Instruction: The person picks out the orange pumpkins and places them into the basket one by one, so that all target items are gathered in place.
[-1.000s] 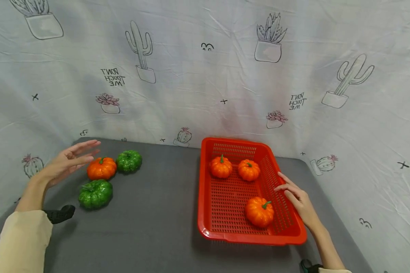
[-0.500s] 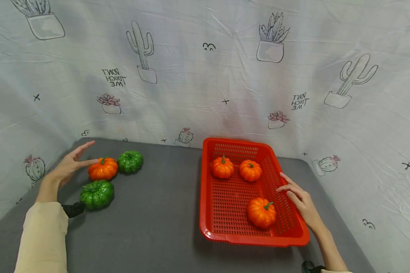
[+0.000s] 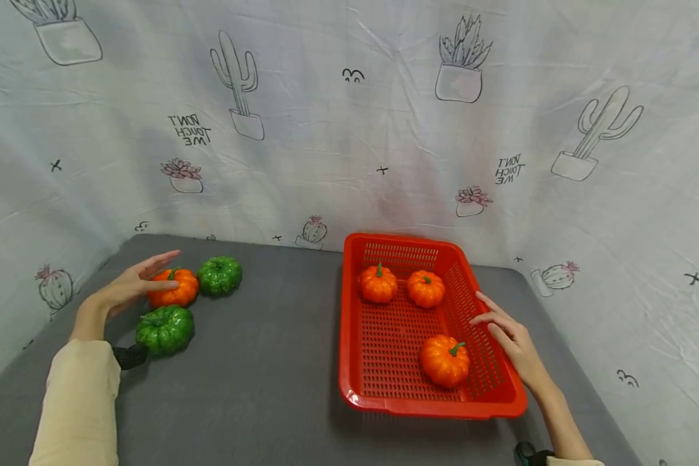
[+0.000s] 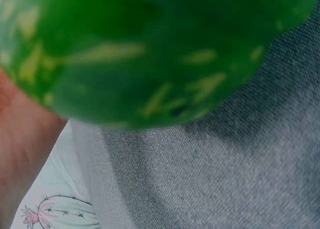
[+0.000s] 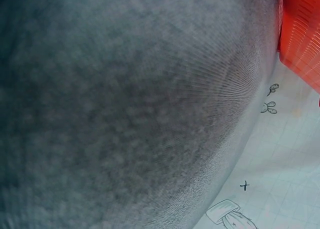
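Head view: left hand (image 3: 129, 286) lies w/ fingers straight & spread, fingertips touching the orange pumpkin (image 3: 177, 288) on the grey table (image 3: 256, 375), not gripping it. Green pumpkin (image 3: 219, 275) sits just right of that one; a 2nd green pumpkin (image 3: 165, 329) lies nearer the camera, by the wrist. Right hand (image 3: 509, 336) rests w/ relaxed fingers on the right rim of the red basket (image 3: 384, 336), holding nothing. Basket has 3 orange pumpkins inside: 2 at the back, 1 at front right. Left wrist view: blurred green pumpkin fills most of it.
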The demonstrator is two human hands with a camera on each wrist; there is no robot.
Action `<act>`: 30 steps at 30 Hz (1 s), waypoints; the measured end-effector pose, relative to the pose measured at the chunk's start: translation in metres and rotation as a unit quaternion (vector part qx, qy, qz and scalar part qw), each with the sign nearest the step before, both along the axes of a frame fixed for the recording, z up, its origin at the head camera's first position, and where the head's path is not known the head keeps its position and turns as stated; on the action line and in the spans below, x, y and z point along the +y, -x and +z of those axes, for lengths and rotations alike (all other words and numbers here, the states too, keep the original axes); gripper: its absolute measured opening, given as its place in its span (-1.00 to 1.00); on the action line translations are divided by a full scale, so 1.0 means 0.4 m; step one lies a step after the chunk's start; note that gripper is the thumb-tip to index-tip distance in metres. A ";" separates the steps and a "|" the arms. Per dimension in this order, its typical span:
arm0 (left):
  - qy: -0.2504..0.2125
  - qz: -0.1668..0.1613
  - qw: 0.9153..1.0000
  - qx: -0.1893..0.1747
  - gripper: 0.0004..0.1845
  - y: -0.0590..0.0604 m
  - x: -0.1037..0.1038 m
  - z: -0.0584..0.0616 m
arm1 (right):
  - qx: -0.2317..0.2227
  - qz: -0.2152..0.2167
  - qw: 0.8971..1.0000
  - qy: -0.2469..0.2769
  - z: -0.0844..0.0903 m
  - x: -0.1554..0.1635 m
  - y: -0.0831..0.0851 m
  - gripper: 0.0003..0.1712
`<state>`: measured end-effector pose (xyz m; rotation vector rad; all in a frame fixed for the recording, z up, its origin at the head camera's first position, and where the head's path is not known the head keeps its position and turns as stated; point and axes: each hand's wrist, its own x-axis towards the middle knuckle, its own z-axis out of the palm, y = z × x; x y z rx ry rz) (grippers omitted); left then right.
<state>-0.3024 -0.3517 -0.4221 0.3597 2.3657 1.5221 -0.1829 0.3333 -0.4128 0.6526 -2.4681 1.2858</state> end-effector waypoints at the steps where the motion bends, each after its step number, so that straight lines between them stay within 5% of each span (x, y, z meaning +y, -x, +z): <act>1: 0.001 -0.005 1.000 0.001 -0.23 0.002 0.002 0.001 | 0.004 0.000 1.000 -0.004 0.000 0.001 0.000 -0.73; 11: 0.022 -0.033 0.999 0.033 -0.30 0.000 0.015 -0.009 | 0.014 0.004 1.000 0.000 0.000 0.002 0.001 -0.73; 15: 0.025 -0.037 0.999 0.018 -0.31 -0.004 0.018 -0.015 | 0.008 0.004 1.000 0.005 -0.002 -0.001 -0.002 -0.72; 21: -0.009 0.000 1.000 -0.009 -0.31 -0.011 0.020 -0.016 | 0.007 0.005 1.000 0.006 -0.003 -0.005 -0.003 -0.72; 30: -0.027 0.068 0.996 0.052 -0.48 -0.020 0.019 0.043 | 0.008 0.001 1.000 0.004 -0.004 -0.001 -0.001 -0.72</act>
